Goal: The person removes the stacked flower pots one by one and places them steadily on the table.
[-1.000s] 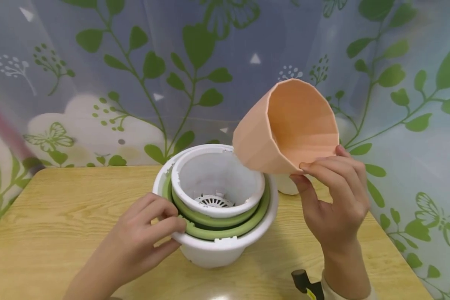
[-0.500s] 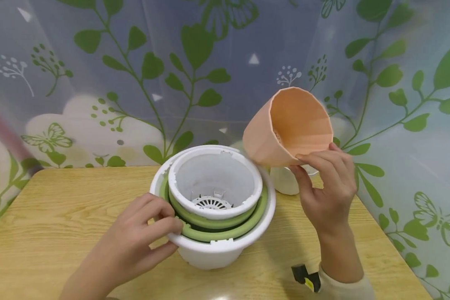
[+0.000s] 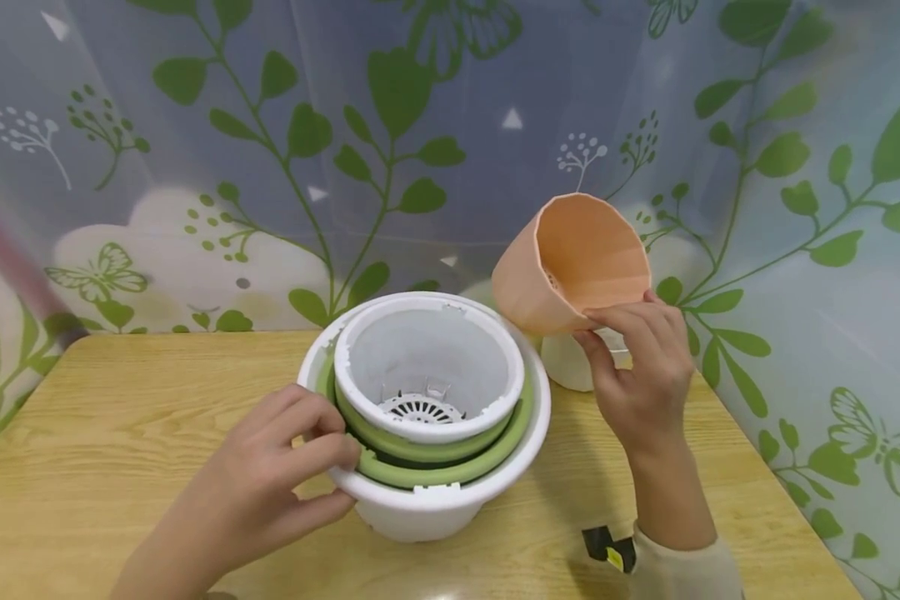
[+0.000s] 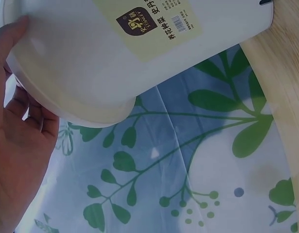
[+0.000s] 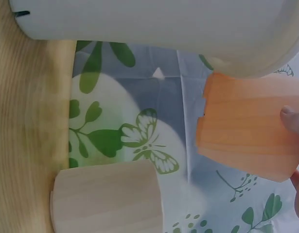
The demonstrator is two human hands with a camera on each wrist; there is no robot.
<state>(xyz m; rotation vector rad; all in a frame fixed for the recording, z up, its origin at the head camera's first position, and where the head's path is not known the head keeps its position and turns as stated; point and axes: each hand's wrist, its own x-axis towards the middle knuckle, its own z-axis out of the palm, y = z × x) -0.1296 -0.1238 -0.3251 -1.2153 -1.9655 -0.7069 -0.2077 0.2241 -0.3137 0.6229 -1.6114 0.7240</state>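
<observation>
Pinching the rim of a peach faceted flowerpot [image 3: 521,283] at its five o'clock, between thumb and fingers of the right hand [image 3: 641,358], and holding it tilted, mouth toward the camera, above the tabletop [image 3: 120,467] between one and two o'clock from a white outer planter [image 3: 420,521]. Grasping that planter's rim at eight o'clock with the curled left hand [image 3: 270,467]. Containing, one inside the next, two green rims [image 3: 412,477] and a white inner planter [image 3: 435,346] with a slotted base [image 3: 423,408]. Bearing on the outside a pale yellow label [image 4: 149,29] marked STANLEY, seen from the left wrist. Standing between two and three o'clock, partly hidden behind the right hand: a cream faceted flowerpot [image 3: 566,367]. Lying at four o'clock, beside a pale sleeve [image 3: 682,571]: a black tab [image 3: 596,543]. Hanging at twelve o'clock: a leaf-and-butterfly backdrop [image 3: 195,142]
</observation>
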